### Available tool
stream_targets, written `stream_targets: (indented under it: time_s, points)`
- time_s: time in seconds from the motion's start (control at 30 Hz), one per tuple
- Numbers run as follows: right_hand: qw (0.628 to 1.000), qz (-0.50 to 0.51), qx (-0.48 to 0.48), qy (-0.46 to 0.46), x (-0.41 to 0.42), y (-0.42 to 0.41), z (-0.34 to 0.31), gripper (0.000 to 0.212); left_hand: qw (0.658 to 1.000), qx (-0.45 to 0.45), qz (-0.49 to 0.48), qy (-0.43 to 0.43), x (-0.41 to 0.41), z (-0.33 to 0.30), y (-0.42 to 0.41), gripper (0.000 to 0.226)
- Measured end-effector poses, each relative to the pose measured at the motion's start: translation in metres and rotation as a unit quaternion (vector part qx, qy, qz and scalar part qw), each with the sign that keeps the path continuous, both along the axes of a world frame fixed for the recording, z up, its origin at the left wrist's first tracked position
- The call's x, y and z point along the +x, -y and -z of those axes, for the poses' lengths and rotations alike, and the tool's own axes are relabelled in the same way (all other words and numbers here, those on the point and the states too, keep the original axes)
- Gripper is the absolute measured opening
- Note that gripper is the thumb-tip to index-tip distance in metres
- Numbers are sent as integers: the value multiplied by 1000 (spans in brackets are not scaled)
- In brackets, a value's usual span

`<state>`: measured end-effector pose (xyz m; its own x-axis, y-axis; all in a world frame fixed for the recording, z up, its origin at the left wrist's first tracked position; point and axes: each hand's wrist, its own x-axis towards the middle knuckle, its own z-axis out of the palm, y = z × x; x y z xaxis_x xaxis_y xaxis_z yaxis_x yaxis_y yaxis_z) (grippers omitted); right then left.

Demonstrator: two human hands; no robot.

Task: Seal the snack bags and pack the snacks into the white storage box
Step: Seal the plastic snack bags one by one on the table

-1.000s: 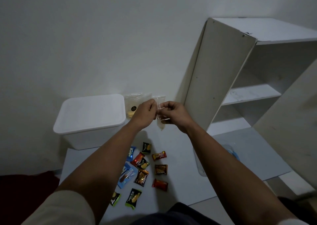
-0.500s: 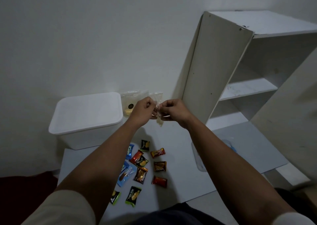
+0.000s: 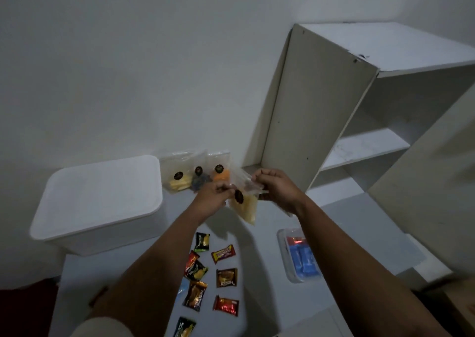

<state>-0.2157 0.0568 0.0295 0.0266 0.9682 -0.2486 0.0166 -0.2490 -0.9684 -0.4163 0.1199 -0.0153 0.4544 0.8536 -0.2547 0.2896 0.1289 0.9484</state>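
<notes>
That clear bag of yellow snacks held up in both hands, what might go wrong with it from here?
The clear bag hangs tilted between the left hand and right hand, pinched only at its top. If the seal is not closed, the yellow pieces could spill onto the wrapped snacks below. Also, the white box has its lid on, so packing means freeing a hand first.

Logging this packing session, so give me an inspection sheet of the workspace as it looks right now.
Surface: white board on the floor.
Job's things: clear snack bag held up by both hands; three more clear bags lean at the wall; white storage box, lid on; small wrapped snacks lie loose.
Clutter: clear tray holding blue packets.
Hands: left hand and right hand pinch the bag's top.
Cables: nothing seen.
Surroundings: white shelf unit, bare wall.
</notes>
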Motion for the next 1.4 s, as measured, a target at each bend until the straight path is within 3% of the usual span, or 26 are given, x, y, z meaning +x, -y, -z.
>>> stream_targets:
  time_s: [0.1,0.33,0.43,0.53,0.63,0.7,0.8,1.03,1.23,1.33,1.4]
  points:
    - [997,65,-25,-13,9,-12,26,34,997,-44,-58,16,19,21,-14,12]
    - [990,126,-40,50,23,-42,124,48,961,23,-241,-135,67,89,-44,13]
    - [987,129,-60,75,36,-72,172,49,965,28,-241,-99,84,119,-60,11]
    - [978,162,-101,86,53,-108,198,68,975,17,-214,-59,98,142,-85,17]
    - [982,141,-98,73,72,-143,213,24,974,3,-215,-66,111,157,-113,15]
    - [984,127,-96,86,79,-168,218,31,967,12,-241,-83,120,162,-128,4]
    - [984,114,-74,119,86,-200,227,36,953,31,-273,-127,135,164,-142,14]
    - [974,152,-64,153,87,-246,238,11,940,-10,-312,-137,163,173,-163,41]
    - [960,194,-64,189,86,-254,237,18,944,-85,-312,-68,165,165,-156,52]
    - [953,184,-58,234,79,-235,233,9,951,-99,-285,-68,155,155,-142,52]
    - [949,185,-76,244,71,-212,234,21,956,-114,-264,-60,144,149,-130,54]
